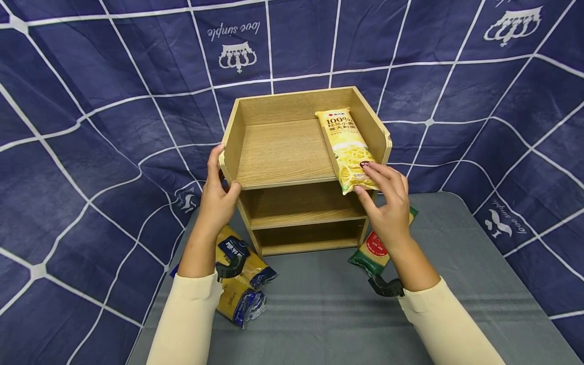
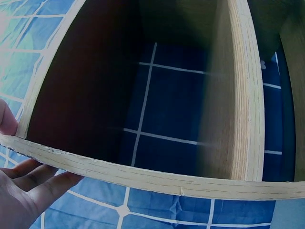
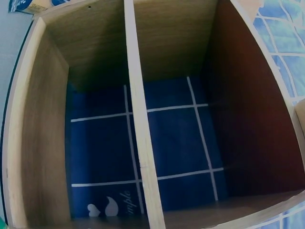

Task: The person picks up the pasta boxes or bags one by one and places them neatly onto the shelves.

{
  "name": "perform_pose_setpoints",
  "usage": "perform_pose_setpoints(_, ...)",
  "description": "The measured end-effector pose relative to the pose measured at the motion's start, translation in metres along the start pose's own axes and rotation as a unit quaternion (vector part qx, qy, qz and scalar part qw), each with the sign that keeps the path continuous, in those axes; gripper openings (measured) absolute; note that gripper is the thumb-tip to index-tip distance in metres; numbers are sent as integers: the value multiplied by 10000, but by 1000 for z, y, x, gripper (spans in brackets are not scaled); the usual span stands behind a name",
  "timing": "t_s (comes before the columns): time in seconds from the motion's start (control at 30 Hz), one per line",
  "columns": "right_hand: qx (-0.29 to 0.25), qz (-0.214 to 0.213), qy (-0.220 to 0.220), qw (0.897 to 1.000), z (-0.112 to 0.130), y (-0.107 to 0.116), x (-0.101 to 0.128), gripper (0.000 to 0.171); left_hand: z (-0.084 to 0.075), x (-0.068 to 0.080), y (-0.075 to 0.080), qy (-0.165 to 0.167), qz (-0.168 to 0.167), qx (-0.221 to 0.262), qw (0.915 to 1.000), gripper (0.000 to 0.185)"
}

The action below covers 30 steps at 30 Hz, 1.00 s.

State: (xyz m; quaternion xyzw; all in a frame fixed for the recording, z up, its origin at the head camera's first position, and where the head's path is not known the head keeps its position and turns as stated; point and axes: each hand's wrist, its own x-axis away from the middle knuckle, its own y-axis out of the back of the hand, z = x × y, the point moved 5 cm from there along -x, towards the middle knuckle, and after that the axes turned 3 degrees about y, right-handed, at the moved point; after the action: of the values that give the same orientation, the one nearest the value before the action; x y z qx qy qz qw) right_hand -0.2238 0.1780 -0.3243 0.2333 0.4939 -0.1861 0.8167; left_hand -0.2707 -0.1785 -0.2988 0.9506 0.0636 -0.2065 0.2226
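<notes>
Yellow pasta pack [image 1: 349, 149] lay on shelf unit [image 1: 283, 152] top tier, right hand [image 1: 385, 200] fingers grasping it; left hand [image 1: 218, 195] gripped shelf side; three packs remained on table [image 1: 319, 304].

Two blue-labelled pasta packets [image 1: 242, 284] lie at seven o'clock on the grey bench [image 1: 328, 309], and a green packet [image 1: 375, 251] lies at five o'clock. A navy grid-patterned cloth [image 1: 91, 101] hangs behind.
</notes>
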Motion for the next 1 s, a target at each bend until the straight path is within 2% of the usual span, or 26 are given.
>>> perform_pose_setpoints(0.13,-124,-80,-168,9998,-2,2,4,56,2,-1,-1,30,-14,-34,10000,84)
perform_pose_setpoints(0.37,-384,-339,-771,9957,-13,9,19,75,4,-1,-1,25,-55,-69,10000,84)
perform_pose_setpoints(0.57,-402,-419,-953,9938,-1,17,28,61,3,0,0,21,-23,-41,10000,84)
perform_pose_setpoints(0.77,-267,-289,-1313,9906,-23,20,51,58,3,-1,0,15,3,-80,10000,84)
perform_pose_setpoints(1.0,-212,-143,-1556,9875,-18,27,62,50,4,-2,0,29,-8,-128,9999,84)
